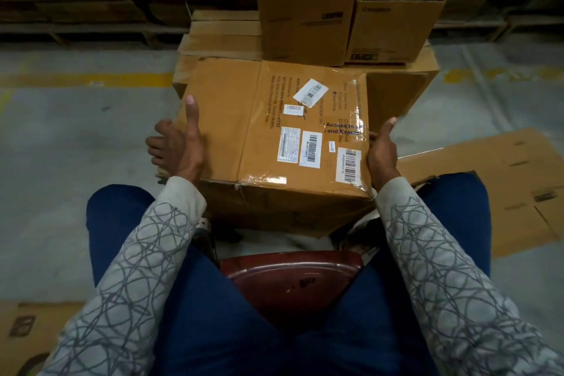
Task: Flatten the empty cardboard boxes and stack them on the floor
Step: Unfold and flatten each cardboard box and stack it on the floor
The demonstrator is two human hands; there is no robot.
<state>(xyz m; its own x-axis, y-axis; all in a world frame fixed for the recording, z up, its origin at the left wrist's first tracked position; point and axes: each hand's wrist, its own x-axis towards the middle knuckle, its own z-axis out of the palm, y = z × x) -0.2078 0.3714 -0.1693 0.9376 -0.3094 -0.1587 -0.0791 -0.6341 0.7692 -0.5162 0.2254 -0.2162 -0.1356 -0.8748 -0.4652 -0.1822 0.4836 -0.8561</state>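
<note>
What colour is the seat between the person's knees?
Dark reddish-brown. The seat shows best, and only, in the head view.

We see a tan-brown near box (268, 137) with white, black-barred labels (311, 146), dark blue print (341, 128) and glossy clear tape (357, 101). Our sleeves (146, 253) are pale grey, scribbled over with darker grey loops, and our trousers (213, 314) are deep blue. The seat (293, 278) is dark red. The floor (76, 146) is grey with a yellow stripe (91, 78) at far left. The far boxes (305, 24) and the flat cardboard (488, 168) at right are brown.
</note>
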